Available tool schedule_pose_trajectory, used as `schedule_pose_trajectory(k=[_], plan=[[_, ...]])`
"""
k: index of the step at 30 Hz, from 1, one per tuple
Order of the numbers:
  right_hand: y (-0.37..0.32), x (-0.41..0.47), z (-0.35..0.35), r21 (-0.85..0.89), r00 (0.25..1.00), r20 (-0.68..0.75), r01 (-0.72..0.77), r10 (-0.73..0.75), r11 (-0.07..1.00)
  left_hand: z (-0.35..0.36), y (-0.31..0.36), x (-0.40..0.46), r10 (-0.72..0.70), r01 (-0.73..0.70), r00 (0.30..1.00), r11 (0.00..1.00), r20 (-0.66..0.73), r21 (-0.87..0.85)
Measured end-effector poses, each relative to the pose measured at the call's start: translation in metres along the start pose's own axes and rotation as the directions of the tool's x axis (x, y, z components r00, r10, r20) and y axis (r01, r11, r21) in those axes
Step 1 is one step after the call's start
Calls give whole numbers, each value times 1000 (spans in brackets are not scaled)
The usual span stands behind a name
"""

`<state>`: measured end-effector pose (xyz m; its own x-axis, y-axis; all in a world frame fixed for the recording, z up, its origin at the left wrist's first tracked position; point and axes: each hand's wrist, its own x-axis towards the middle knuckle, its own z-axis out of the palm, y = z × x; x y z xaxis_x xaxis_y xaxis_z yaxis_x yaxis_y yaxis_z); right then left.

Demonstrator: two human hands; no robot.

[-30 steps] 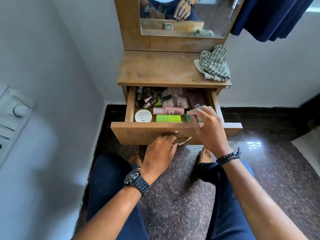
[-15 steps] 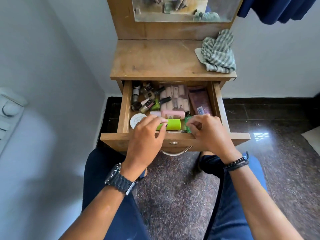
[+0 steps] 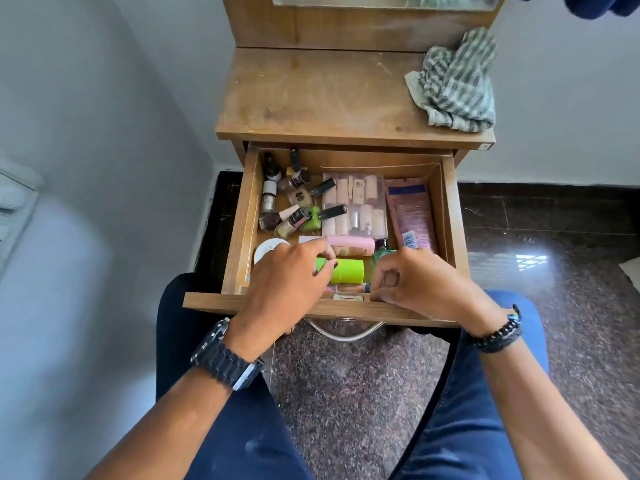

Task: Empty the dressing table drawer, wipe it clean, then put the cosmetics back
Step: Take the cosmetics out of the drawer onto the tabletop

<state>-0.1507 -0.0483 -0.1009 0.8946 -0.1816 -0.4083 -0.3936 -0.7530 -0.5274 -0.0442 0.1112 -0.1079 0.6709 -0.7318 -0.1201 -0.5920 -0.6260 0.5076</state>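
Drawer [image 3: 244, 216]: pulled out over the lap, full; emptying not yet begun, by my reading.
Left hand [image 3: 284, 289]: fingers curled over the lime-green tube [image 3: 346, 270] at the front; firm grip or mere touch, cannot tell.
Right hand [image 3: 419, 284]: fingers curled at front right; what it pinches, if anything, is hidden.
Handling, tube: likely light, smooth plastic; take round the middle.
Handling, nail polish bottles [image 3: 287, 202]: probably glass, breakable; lift by the caps.
Striped cloth [image 3: 453, 81]: bunched on the tabletop [image 3: 311, 95].
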Motion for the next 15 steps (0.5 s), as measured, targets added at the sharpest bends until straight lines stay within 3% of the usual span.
schedule_pose_trajectory(k=[6, 10, 12, 15], plan=[[7, -1, 3, 71, 997, 71, 19, -24, 997, -4, 0, -1, -16, 15, 990, 1000, 142, 5], [9, 14, -5, 118, 981, 190, 17, -40, 993, -12, 4, 19, -69, 92, 908, 995, 412, -35], [8, 26, -12, 130, 987, 154, 32, -52, 991, -16, 6, 34, -106, 142, 847, 989, 521, -29], [8, 52, -21, 8, 995, -6, 100, -100, 995, -16, 2, 59, -96, 50, 832, 994, 547, 99]])
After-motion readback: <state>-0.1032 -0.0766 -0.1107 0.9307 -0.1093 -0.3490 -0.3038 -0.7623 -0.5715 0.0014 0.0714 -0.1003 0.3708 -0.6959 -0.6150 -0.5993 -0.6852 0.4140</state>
